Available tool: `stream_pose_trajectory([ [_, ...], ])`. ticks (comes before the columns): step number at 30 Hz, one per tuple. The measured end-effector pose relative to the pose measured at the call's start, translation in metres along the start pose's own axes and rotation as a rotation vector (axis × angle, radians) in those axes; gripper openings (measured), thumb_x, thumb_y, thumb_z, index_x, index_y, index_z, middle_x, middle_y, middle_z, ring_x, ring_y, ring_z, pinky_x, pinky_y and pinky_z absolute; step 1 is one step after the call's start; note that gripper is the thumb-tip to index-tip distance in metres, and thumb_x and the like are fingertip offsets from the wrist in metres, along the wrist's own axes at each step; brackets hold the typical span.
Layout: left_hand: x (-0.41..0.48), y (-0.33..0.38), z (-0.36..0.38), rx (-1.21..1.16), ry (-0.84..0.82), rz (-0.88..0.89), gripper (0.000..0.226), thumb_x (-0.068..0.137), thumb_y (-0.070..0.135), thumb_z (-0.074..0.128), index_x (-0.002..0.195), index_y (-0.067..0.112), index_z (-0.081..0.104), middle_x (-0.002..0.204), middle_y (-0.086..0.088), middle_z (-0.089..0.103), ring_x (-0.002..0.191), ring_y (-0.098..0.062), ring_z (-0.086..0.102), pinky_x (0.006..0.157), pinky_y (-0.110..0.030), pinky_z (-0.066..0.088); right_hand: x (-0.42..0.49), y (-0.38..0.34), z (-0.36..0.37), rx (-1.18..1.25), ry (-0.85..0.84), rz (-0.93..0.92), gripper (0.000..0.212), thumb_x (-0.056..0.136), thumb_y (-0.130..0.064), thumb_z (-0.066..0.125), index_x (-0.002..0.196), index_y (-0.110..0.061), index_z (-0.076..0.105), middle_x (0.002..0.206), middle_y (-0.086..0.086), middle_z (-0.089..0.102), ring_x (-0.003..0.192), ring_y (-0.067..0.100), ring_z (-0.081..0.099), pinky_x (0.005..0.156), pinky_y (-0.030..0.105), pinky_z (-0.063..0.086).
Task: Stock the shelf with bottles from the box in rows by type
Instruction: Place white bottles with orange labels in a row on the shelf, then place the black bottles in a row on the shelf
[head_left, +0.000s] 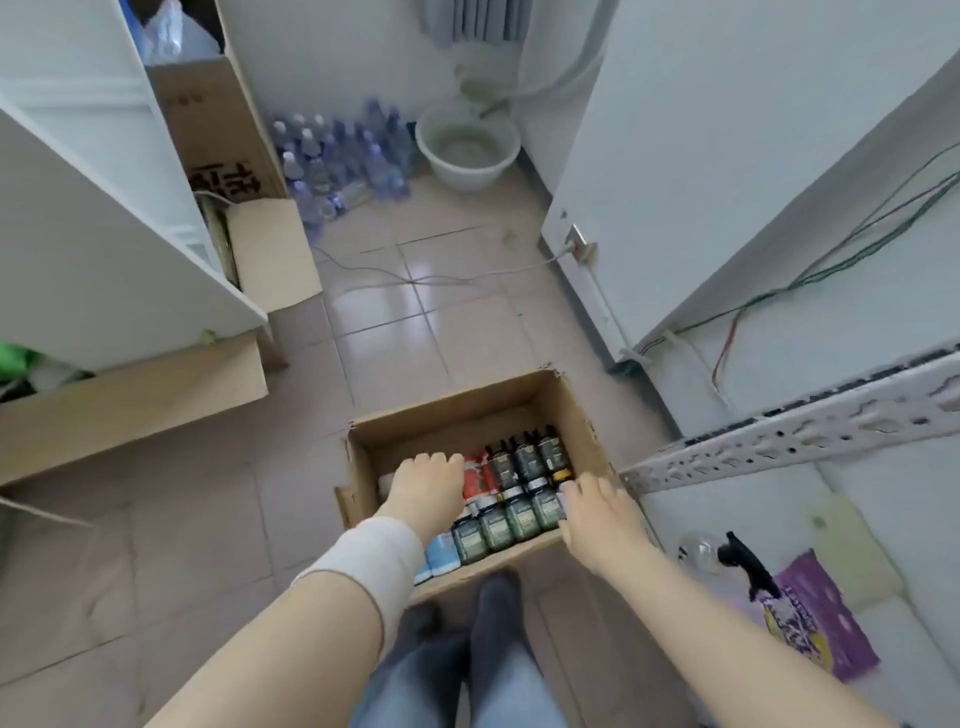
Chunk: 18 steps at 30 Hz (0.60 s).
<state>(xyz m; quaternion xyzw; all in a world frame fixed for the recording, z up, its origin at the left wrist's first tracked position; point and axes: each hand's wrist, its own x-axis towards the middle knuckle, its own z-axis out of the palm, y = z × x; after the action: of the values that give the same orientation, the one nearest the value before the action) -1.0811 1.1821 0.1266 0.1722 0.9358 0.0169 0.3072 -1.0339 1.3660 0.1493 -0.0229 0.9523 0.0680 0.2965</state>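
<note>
Jeans-clad legs (467, 675) at the bottom edge, both forearms reaching fwd over them; left one has a pale wrap (363, 566) below the wrist.

Progress: looks early. The box (457, 410) sits open on the floor just ahead of the feet and is packed w/ upright bottles: dark ones (524, 454) at the far side, green-label ones (498, 525) nearer, red/white ones (480, 480) left of those, blue/white ones (441, 556) at the near-left corner. The shelf (779, 436) is to the right, its perforated rail just beside the box; no box bottles visible on the part in view. So nearly all stocking and sorting by type seems left to do.

Left hand (426, 486): palm down over the box's left half, fingertips beside the red/white bottles; they dip out of sight, so can't tell if it's grasping.

Right hand (597, 512): fingers spread, relaxed, tips at the tops of the right-end bottles, nothing held yet.
</note>
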Motion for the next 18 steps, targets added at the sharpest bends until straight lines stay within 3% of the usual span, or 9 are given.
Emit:
stream_pose_trajectory([
  [3, 0.022, 0.008, 0.033, -0.139, -0.115, -0.052, 0.041, 0.094, 0.029, 0.048, 0.131, 0.010, 0.042, 0.130, -0.011, 0.053, 0.119, -0.030, 0.051, 0.095, -0.039, 0.042, 0.028, 0.006, 0.035, -0.010, -0.155, -0.077, 0.039, 0.092, -0.024, 0.043, 0.128, -0.008, 0.039, 0.130, 0.014, 0.045, 0.123, 0.030, 0.042, 0.099, 0.038, 0.037],
  [7, 0.067, 0.016, 0.079, -0.434, -0.227, -0.207, 0.041, 0.094, 0.032, 0.049, 0.130, 0.014, 0.042, 0.130, -0.007, 0.055, 0.118, -0.028, 0.053, 0.092, -0.037, 0.045, 0.091, 0.020, 0.072, 0.045, -0.207, -0.150, 0.044, 0.093, -0.032, 0.047, 0.129, -0.008, 0.040, 0.132, 0.013, 0.045, 0.123, 0.030, 0.041, 0.101, 0.037, 0.036],
  [11, 0.114, 0.024, 0.125, -0.788, -0.351, -0.389, 0.048, 0.094, 0.037, 0.050, 0.132, 0.012, 0.038, 0.130, -0.008, 0.057, 0.115, -0.025, 0.055, 0.095, -0.035, 0.046, 0.166, 0.031, 0.099, 0.066, -0.256, -0.226, 0.070, 0.090, -0.042, 0.053, 0.144, -0.010, 0.023, 0.147, 0.014, 0.029, 0.138, 0.029, 0.024, 0.111, 0.036, 0.027],
  [13, 0.141, 0.027, 0.136, -0.906, -0.331, -0.461, 0.054, 0.094, 0.039, 0.050, 0.136, 0.010, 0.034, 0.131, -0.009, 0.056, 0.118, -0.026, 0.054, 0.096, -0.034, 0.044, 0.204, 0.036, 0.105, 0.083, -0.226, -0.244, 0.078, 0.087, -0.045, 0.056, 0.146, -0.010, 0.018, 0.149, 0.014, 0.026, 0.141, 0.030, 0.018, 0.113, 0.037, 0.022],
  [18, 0.200, 0.033, 0.150, -1.094, -0.156, -0.591, 0.054, 0.091, 0.037, 0.055, 0.134, 0.007, 0.040, 0.129, -0.011, 0.057, 0.119, -0.025, 0.053, 0.091, -0.027, 0.041, 0.273, 0.036, 0.119, -0.056, -0.224, -0.313, 0.089, 0.078, -0.057, 0.061, 0.143, -0.008, 0.025, 0.139, 0.017, 0.038, 0.131, 0.033, 0.031, 0.107, 0.039, 0.030],
])
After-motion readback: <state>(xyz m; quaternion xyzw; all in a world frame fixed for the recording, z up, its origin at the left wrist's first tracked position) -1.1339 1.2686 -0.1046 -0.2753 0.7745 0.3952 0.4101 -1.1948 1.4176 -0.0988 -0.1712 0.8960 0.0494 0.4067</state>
